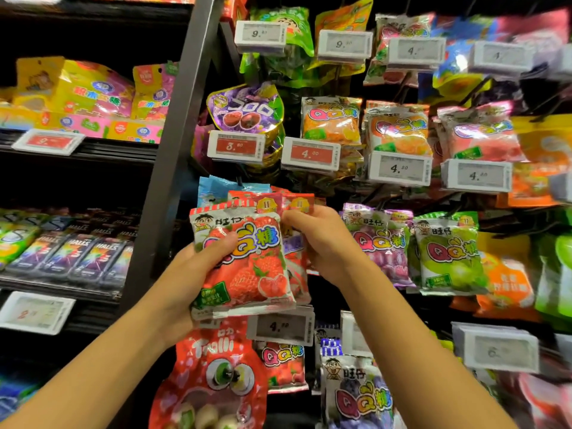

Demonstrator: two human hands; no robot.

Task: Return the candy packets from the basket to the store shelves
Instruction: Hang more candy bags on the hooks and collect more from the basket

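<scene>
My left hand (198, 274) grips a red strawberry candy packet (247, 261) from its left side and below, thumb across the front. It is held up in front of the hanging display. My right hand (322, 243) holds the top right edge of the red packets (297, 209) hanging just behind it, fingers curled on them. The hook that carries them is hidden behind the packets. No basket is in view.
Rows of hanging candy bags fill the display: purple grape packets (377, 243), green apple packets (448, 252), orange packets (331, 119). Price tags (281, 328) stick out on hook ends. A grey upright post (176, 125) separates shelves of candy boxes (77, 252) on the left.
</scene>
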